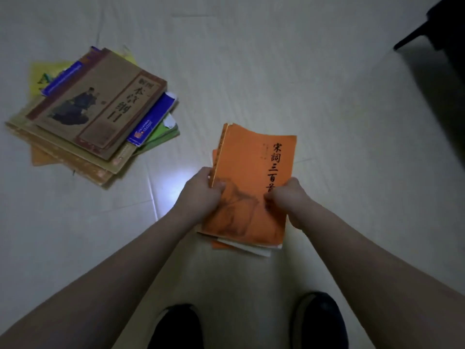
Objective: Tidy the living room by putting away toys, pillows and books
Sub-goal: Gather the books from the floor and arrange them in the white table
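Gripping orange book edges (both hands)

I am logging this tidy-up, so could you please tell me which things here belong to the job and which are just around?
Part of the job:
- orange book, gripped by left hand and right hand, with thinner books beneath it
- pile of books on the floor

Just around:
- dark furniture leg
- dark shoes
- tiled floor

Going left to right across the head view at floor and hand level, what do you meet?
Stack of books on the floor → left hand → orange book gripped by both hands → right hand → dark furniture leg at far right.
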Demonstrator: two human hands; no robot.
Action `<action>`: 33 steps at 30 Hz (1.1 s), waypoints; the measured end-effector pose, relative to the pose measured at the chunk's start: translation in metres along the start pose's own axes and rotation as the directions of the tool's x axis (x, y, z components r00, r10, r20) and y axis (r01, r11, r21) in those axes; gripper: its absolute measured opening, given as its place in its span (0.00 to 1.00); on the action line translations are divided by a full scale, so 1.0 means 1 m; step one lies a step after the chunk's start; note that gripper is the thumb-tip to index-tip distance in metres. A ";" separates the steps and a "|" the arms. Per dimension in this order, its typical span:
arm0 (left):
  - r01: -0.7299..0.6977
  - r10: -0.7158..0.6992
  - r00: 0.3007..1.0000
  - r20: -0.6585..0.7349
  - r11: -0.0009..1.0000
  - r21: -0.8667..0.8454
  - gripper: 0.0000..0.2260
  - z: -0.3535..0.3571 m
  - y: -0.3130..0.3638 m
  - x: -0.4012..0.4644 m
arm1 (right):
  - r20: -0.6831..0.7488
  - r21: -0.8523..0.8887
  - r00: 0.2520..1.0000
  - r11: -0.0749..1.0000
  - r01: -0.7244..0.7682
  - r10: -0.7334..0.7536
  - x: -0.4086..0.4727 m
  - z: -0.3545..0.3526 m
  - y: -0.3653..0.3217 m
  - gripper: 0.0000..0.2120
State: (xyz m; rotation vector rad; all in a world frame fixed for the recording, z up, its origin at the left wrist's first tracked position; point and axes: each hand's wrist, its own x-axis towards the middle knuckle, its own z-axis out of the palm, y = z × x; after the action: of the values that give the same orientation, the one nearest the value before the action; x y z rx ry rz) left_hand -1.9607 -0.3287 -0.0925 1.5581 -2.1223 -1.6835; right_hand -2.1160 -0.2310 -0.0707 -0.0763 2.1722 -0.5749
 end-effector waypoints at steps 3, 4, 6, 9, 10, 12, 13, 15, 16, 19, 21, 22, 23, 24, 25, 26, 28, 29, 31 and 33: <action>-0.044 0.046 0.999 -0.015 0.994 0.103 0.18 -0.013 -0.002 0.001 | -0.315 -0.321 0.938 0.946 0.039 -0.145 -0.011 0.011 -0.012 0.30; -0.049 0.053 0.998 -0.044 0.993 0.104 0.19 -0.021 -0.005 0.002 | -0.387 -0.378 0.874 0.915 0.141 -0.295 -0.017 0.015 -0.022 0.32; -0.072 0.098 0.981 -0.167 0.985 0.155 0.20 -0.045 -0.013 0.008 | -0.422 -0.349 0.769 0.869 0.352 -0.481 -0.028 0.023 -0.048 0.34; -0.055 0.192 0.892 -0.410 0.945 0.322 0.19 -0.097 -0.031 0.016 | -0.149 -0.246 0.805 0.810 0.532 -0.574 -0.028 0.062 -0.087 0.26; -0.042 0.220 0.857 -0.466 0.931 0.362 0.19 -0.112 -0.035 0.018 | -0.035 -0.180 0.824 0.815 0.551 -0.566 -0.030 0.075 -0.096 0.24; -0.005 0.243 0.814 -0.527 0.911 0.413 0.18 -0.140 -0.045 0.025 | 0.135 -0.079 0.835 0.835 0.545 -0.533 -0.035 0.107 -0.117 0.21; 0.024 0.241 0.814 -0.529 0.895 0.445 0.19 -0.150 -0.051 0.031 | 0.196 -0.050 0.840 0.850 0.524 -0.506 -0.037 0.120 -0.124 0.19; 0.094 0.214 0.828 -0.518 0.858 0.505 0.24 -0.169 -0.067 0.047 | 0.310 0.016 0.851 0.897 0.441 -0.424 -0.037 0.148 -0.138 0.10; 0.135 0.173 0.839 -0.515 0.852 0.506 0.30 -0.179 -0.074 0.057 | 0.353 0.053 0.855 0.921 0.387 -0.380 -0.036 0.161 -0.145 0.05; 0.271 -0.038 0.877 -0.479 0.862 0.429 0.50 -0.205 -0.088 0.080 | 0.428 0.119 0.861 0.961 0.248 -0.275 -0.028 0.191 -0.159 0.08; 0.306 -0.105 0.892 -0.439 0.856 0.417 0.59 -0.216 -0.092 0.090 | 0.436 0.212 0.873 0.968 0.134 -0.217 -0.019 0.206 -0.162 0.07; 0.312 -0.122 0.897 -0.425 0.855 0.415 0.61 -0.221 -0.092 0.093 | 0.424 0.240 0.884 0.966 0.100 -0.197 -0.013 0.211 -0.162 0.06; 0.320 -0.138 0.900 -0.414 0.854 0.411 0.63 -0.225 -0.090 0.094 | 0.419 0.248 0.889 0.965 0.083 -0.185 -0.008 0.215 -0.161 0.04; 0.331 -0.154 0.899 -0.409 0.851 0.407 0.64 -0.228 -0.087 0.094 | 0.412 0.266 0.893 0.961 0.071 -0.180 -0.003 0.217 -0.162 0.04; 0.348 -0.171 0.897 -0.408 0.843 0.410 0.65 -0.230 -0.083 0.094 | 0.413 0.288 0.894 0.956 0.055 -0.176 0.000 0.219 -0.161 0.04; 0.361 -0.181 0.895 -0.407 0.830 0.425 0.65 -0.230 -0.080 0.093 | 0.419 0.320 0.892 0.947 0.031 -0.171 0.004 0.223 -0.163 0.05; 0.362 -0.184 0.903 -0.388 0.813 0.456 0.65 -0.219 -0.075 0.088 | 0.403 0.339 0.902 0.941 0.011 -0.156 0.010 0.227 -0.162 0.14; 0.347 -0.172 0.906 -0.388 0.827 0.443 0.63 -0.210 -0.075 0.084 | 0.362 0.319 0.921 0.948 0.019 -0.141 0.017 0.228 -0.159 0.21; 0.329 -0.171 0.896 -0.410 0.877 0.351 0.58 -0.190 -0.078 0.075 | 0.283 0.265 0.951 0.963 0.046 -0.123 0.033 0.227 -0.149 0.27; 0.353 -0.236 0.866 -0.440 0.913 0.206 0.50 -0.171 -0.080 0.069 | 0.255 0.237 0.961 0.970 0.046 -0.108 0.045 0.218 -0.138 0.23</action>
State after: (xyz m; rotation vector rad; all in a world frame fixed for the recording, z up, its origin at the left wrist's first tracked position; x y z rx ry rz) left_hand -1.8481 -0.4936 -0.1168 2.1867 -2.0367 -0.9977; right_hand -1.9970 -0.4474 -0.1589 -0.1086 1.8359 -0.8093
